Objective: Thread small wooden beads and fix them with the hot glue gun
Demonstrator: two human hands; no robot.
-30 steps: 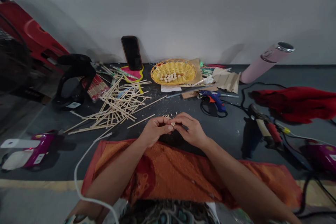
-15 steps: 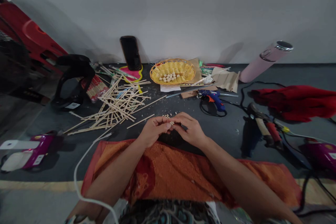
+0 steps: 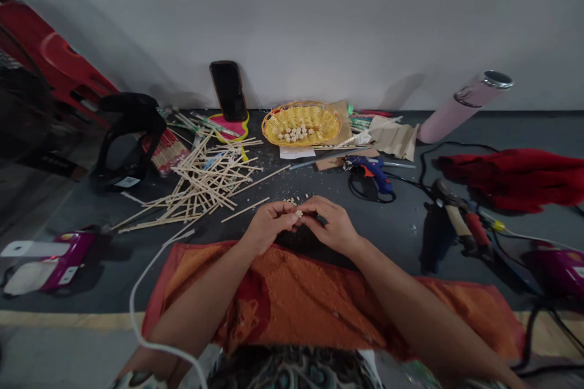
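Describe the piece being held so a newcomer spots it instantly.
Find the orange towel on the dark table. Beyond its far edge, the left hand and right hand meet at a tiny pale piece. Unlike the loose bits on the table behind, it is held.

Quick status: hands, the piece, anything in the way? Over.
Left hand and right hand together, pinching small pale piece. Similar pieces in yellow basket beyond. Loose bits just past the hands; nothing visibly blocking.

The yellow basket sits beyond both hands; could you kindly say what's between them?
In the head view, white paper, a translucent strip, a stick end, speckled tabletop and small pale pieces separate the yellow basket from the left hand and right hand.
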